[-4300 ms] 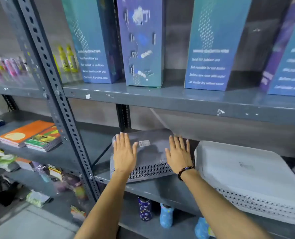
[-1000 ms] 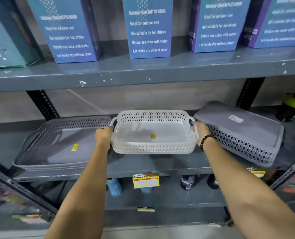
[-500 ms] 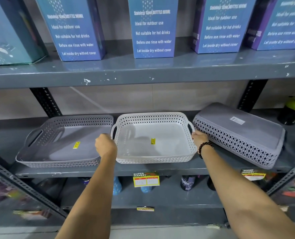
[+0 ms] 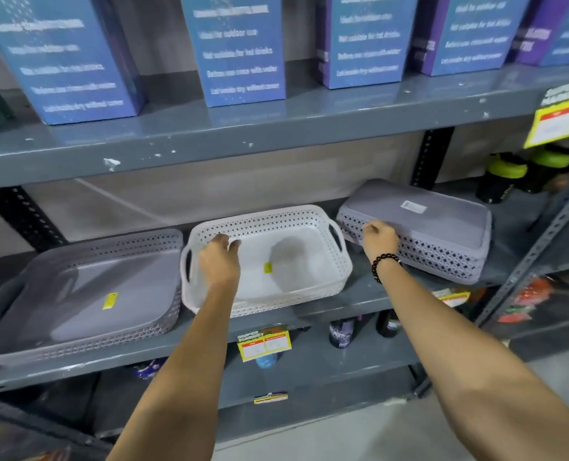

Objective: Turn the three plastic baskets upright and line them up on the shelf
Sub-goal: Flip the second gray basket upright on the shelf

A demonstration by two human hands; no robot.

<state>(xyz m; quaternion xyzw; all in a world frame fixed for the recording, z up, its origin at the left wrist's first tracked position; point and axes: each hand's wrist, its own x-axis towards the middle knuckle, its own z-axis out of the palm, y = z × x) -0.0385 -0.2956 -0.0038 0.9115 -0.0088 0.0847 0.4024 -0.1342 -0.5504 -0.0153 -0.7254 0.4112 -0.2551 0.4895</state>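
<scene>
Three plastic baskets sit on the middle grey shelf (image 4: pixel 359 299). The left grey basket (image 4: pixel 126 242) stands upright with a yellow sticker inside. Beside it, the white basket (image 4: pixel 276 218) is upright too. At the right, a third grey basket (image 4: pixel 442 224) lies upside down, its flat bottom and a white label facing up. My left hand (image 4: pixel 219 261) hovers over the white basket's left half, fingers loosely apart, holding nothing. My right hand (image 4: pixel 380 239), with a black bead bracelet on the wrist, has its fingers curled on the near-left corner of the upside-down basket.
Tall blue and purple bottle boxes (image 4: pixel 239 48) line the upper shelf (image 4: pixel 276 134), low above the baskets. Black bottles with green lids (image 4: pixel 506 174) stand behind the right basket. A perforated upright (image 4: pixel 542 234) rises at the right. Bottles and price tags (image 4: pixel 264 342) sit below.
Both hands have let go of the white basket, which rests on the shelf. My right hand moved right onto the upside-down grey basket; my left hand moved over the white basket.
</scene>
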